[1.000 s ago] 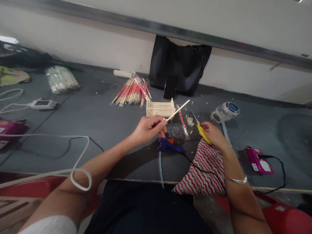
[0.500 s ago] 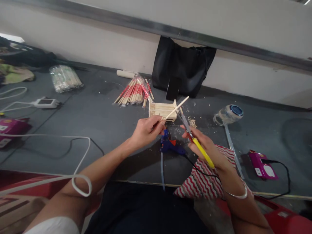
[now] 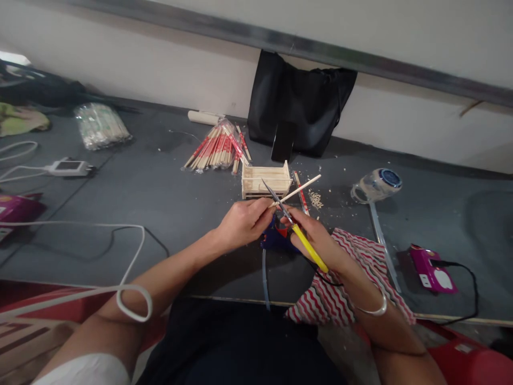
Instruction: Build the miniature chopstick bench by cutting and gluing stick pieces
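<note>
My left hand (image 3: pixel 247 220) is closed on the near end of a pale wooden chopstick (image 3: pixel 301 188), which slants up to the right. My right hand (image 3: pixel 315 238) grips scissors (image 3: pixel 308 247) with yellow handles. Their blades cross the chopstick close to my left fingertips. Just beyond my hands stands a small frame built of wooden sticks (image 3: pixel 266 179). Partly hidden beneath my hands lies a blue glue gun (image 3: pixel 272 238) with an orange-red trigger and a clear glue stick (image 3: pixel 266 278) trailing from it.
Red-marked chopsticks (image 3: pixel 218 147) in plastic lie behind, beside a phone (image 3: pixel 282 141) leaning on a black bag (image 3: pixel 300 101). Rightward are cut bits (image 3: pixel 316 200), a glass mug on its side (image 3: pixel 377 186), a striped cloth (image 3: pixel 332 299) and a purple power box (image 3: pixel 432 270). A white cable (image 3: pixel 134 256) loops at left.
The scissors in my right hand have moved left, so their blades now cross the chopstick. My left hand has lowered slightly, and the chopstick lies at a flatter slant.
</note>
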Available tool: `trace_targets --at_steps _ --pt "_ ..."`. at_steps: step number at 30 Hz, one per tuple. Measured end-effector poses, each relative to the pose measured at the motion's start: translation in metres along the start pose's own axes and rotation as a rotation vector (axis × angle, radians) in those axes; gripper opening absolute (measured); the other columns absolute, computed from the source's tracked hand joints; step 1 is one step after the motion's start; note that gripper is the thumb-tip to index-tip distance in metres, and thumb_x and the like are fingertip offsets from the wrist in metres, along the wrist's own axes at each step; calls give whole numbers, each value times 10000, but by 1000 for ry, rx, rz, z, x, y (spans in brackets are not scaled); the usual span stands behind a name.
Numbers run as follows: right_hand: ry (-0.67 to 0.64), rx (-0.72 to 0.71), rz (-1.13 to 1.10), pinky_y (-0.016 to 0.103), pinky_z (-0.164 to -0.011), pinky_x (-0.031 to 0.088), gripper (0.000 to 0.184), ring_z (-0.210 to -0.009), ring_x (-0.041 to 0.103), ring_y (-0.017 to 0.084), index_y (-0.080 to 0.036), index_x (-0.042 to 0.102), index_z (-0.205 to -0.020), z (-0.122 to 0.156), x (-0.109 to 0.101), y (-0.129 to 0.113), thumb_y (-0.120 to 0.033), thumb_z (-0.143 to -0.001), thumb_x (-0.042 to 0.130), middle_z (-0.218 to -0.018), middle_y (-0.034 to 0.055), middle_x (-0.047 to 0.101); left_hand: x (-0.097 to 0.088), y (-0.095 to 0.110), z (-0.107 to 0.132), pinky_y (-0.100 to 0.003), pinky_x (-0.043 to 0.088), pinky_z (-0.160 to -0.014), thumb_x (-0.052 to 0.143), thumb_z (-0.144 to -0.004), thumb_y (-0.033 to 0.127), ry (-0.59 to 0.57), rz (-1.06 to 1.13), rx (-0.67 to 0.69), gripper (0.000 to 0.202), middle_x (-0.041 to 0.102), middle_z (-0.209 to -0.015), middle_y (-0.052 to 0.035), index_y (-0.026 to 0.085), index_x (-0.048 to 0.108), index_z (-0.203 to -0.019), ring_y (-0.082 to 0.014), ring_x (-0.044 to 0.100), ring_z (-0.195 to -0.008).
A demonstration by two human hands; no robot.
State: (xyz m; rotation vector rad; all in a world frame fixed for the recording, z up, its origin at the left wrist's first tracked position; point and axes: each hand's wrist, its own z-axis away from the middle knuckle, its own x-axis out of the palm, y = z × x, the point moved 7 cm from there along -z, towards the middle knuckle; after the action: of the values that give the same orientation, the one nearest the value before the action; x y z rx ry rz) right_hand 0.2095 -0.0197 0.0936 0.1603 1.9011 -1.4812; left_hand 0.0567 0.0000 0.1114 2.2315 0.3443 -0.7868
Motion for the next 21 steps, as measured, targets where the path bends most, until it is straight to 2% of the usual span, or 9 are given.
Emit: trace_targets --at_steps 5,10,16,21 --pt "8 23 10 400 -1067 517 714 -1160 679 233 -235 586 -1436 2 2 1 -89 -741 516 -1306 84 717 2 3 0 -202 469 -578 455 -993 215 -12 -55 50 226 645 -658 -4 194 583 -807 -106 586 -554" --pt "28 62 42 394 -1011 537 710 -1042 680 223 -226 570 -1451 4 4 7 -114 -751 534 -1140 74 728 -1 4 -1 -192 447 -551 473 -975 200 -3 25 35 211 638 -639 1 187 569 -788 -97 592 -544" --pt "-7 7 -16 414 -1087 509 719 -1173 675 231 -249 573 -1457 3 2 -4 -76 -762 511 -1305 77 711 3 2 -3 -134 431 -484 491 -981 200 -88 307 -122 249 650 -579 32 178 575 -747 -66 637 -472" --pt "-38 -10 -66 415 -1094 523 745 -1228 676 231 -280 596 -1437 2 0 -11 -22 -745 496 -1270 49 737 3 1 -5 -132 454 -472 515 -970 248 -120 357 -170 251 666 -591 19 169 613 -753 -77 660 -476"
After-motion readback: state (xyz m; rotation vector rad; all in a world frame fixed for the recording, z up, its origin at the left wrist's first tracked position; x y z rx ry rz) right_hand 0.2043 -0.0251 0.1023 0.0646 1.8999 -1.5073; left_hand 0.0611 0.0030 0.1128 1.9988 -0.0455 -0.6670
